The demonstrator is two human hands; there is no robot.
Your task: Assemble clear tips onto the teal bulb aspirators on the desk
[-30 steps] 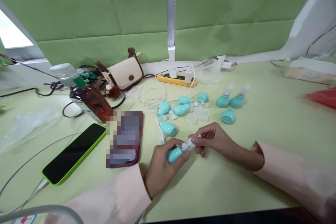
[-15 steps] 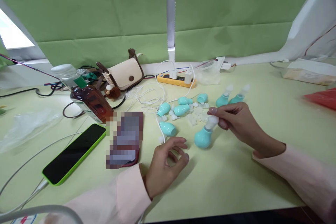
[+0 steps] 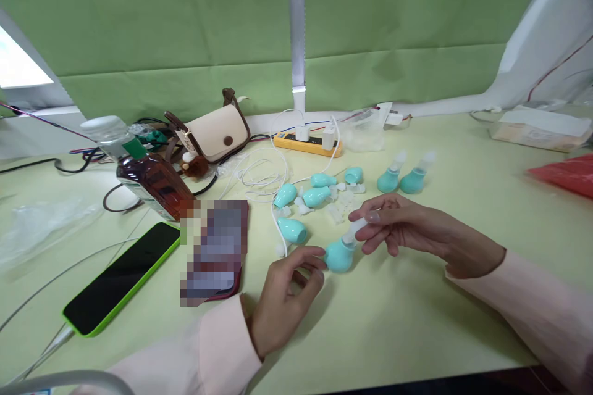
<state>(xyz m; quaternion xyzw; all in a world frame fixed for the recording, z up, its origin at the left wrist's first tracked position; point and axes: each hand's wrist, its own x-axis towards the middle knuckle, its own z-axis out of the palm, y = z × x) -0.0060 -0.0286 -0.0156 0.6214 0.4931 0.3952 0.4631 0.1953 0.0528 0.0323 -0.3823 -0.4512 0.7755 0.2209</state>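
Note:
My right hand (image 3: 398, 225) pinches the clear nozzle (image 3: 356, 231) of a bulb syringe with a teal bulb (image 3: 340, 257). The syringe tilts, its bulb low and to the left. At the bulb's left side is my left hand (image 3: 291, 296), fingers curved and thumb apart, gripping nothing; whether a fingertip touches the bulb I cannot tell. Behind them lie several loose teal bulbs (image 3: 291, 230) and a scatter of small translucent nozzle pieces (image 3: 340, 207). Farther right, two bulb syringes with nozzles fitted (image 3: 388, 181) stand upright side by side.
Left of my hands lie a black-screened phone in a green case (image 3: 123, 278) and a blurred-out phone (image 3: 222, 247). A bottle of dark liquid (image 3: 155, 179), a cream bag (image 3: 222, 133) and a yellow power strip (image 3: 287, 142) stand behind. A red packet (image 3: 565, 174) is far right.
My right hand has brought the bulb syringe left and slightly nearer me, up to my left hand. Its fingers have spread a little, still on the nozzle. The view shifted slightly.

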